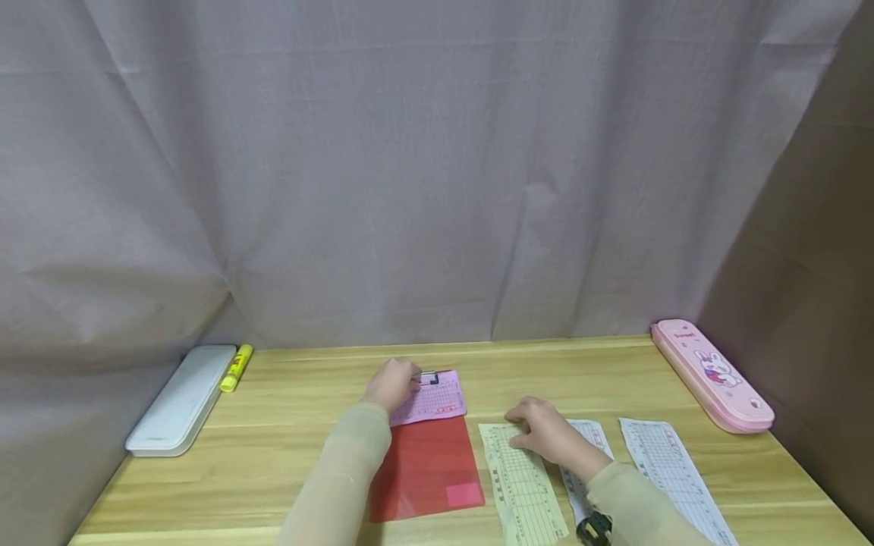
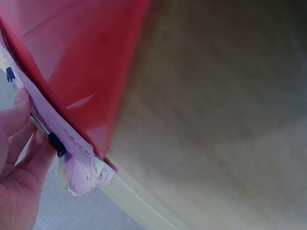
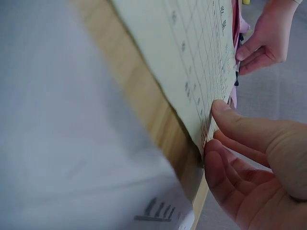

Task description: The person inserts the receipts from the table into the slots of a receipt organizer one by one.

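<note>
My left hand [image 1: 394,384] pinches a metal clip [image 1: 427,377] with black ends at the top of a red sheet-like board [image 1: 426,466]. In the left wrist view the thumb lies on one side of the clip and the fingers on the other. A pink printed paper [image 1: 437,400] lies under the clip over the board's top part, its edge crumpled in the left wrist view. My right hand [image 1: 542,428] pinches the top edge of a pale yellow printed sheet [image 1: 524,485] between thumb and fingers. This sheet lies just right of the red board.
Two white printed sheets lie to the right, one [image 1: 592,436] partly under the right forearm, another [image 1: 672,474] farther right. A pink pencil case [image 1: 713,375] stands at the back right. At the left are a white case [image 1: 183,400] and a yellow stick [image 1: 236,368]. A grey curtain [image 1: 437,167] hangs behind.
</note>
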A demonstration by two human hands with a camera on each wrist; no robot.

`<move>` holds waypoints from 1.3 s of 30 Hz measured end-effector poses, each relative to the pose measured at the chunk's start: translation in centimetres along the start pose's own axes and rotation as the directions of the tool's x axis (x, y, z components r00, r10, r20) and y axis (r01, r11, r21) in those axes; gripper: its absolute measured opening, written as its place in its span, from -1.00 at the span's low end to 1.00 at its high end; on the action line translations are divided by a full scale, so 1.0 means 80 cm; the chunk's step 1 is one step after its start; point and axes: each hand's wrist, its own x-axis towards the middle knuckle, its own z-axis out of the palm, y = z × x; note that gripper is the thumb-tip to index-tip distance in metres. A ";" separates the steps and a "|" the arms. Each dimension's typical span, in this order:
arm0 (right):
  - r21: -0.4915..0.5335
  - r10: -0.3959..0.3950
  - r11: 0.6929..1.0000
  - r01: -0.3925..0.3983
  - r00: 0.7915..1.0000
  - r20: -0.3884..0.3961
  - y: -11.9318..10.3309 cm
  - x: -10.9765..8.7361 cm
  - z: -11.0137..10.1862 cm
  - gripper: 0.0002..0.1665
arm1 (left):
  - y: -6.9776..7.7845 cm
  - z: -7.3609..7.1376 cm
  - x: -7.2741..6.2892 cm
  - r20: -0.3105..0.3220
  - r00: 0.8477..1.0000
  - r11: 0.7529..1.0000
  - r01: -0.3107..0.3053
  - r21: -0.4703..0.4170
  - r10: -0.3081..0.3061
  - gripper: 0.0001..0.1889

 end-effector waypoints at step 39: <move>0.048 -0.133 0.990 0.130 0.989 0.065 0.006 0.009 -0.003 -0.72 | 0.002 -0.001 0.001 0.023 0.999 1.000 0.027 0.002 -0.027 -0.91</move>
